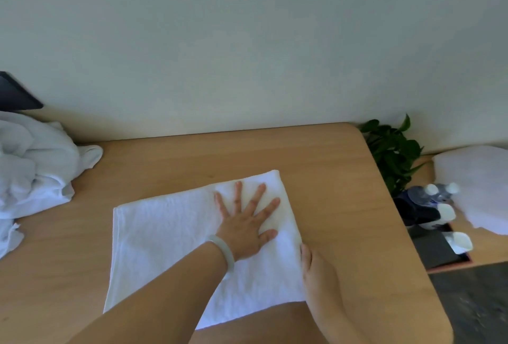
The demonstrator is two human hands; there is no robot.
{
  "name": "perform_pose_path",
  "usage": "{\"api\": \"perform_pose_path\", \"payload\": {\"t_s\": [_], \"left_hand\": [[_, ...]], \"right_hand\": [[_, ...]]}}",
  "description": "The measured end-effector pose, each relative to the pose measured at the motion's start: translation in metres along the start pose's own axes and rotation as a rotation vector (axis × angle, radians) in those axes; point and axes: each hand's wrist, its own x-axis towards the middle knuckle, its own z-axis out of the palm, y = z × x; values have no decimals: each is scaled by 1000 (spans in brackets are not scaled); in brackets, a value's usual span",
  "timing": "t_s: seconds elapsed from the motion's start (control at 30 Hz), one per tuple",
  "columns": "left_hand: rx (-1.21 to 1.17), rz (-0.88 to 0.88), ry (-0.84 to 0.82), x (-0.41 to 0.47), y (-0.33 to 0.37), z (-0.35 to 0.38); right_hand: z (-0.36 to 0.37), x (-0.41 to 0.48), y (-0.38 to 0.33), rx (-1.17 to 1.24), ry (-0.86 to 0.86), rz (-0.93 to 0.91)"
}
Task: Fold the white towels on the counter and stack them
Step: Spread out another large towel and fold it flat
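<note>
A white towel (165,247) lies flat on the wooden counter (343,178), folded into a rectangle. My left hand (247,222), with a pale bracelet on its wrist, presses palm down on the towel's right part, fingers spread and holding nothing. My right hand (319,272) rests against the towel's right edge near its front corner; its fingers are hidden, so I cannot tell whether they grip the edge. A crumpled pile of white towels (35,167) sits at the counter's left end.
The wall runs along the counter's back edge. A dark object (16,93) leans there at far left. Past the counter's rounded right end stand a green plant (393,153), water bottles (437,197), a black tray (437,250) and a white bundle (478,184).
</note>
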Motion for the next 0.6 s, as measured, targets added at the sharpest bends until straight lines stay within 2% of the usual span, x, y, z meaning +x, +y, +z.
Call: {"api": "perform_pose_path", "payload": {"t_s": [0.13, 0.2, 0.23, 0.37, 0.4, 0.5, 0.6], "left_hand": [[4, 36, -22, 2, -1, 4], [5, 36, -31, 1, -1, 4], [3, 36, -37, 3, -2, 5], [-3, 39, -48, 5, -2, 4], [-13, 43, -51, 5, -1, 3], [-85, 79, 25, -3, -7, 3], [-51, 65, 195, -31, -39, 18]], "right_hand": [[29, 9, 45, -263, -156, 6], [12, 10, 28, -297, -233, 39], [3, 11, 20, -331, -193, 11], [-23, 19, -19, -270, 114, -369], [-16, 25, -30, -264, 107, -423], [12, 52, -68, -293, -43, -610], [29, 72, -76, -389, -195, -559]]}}
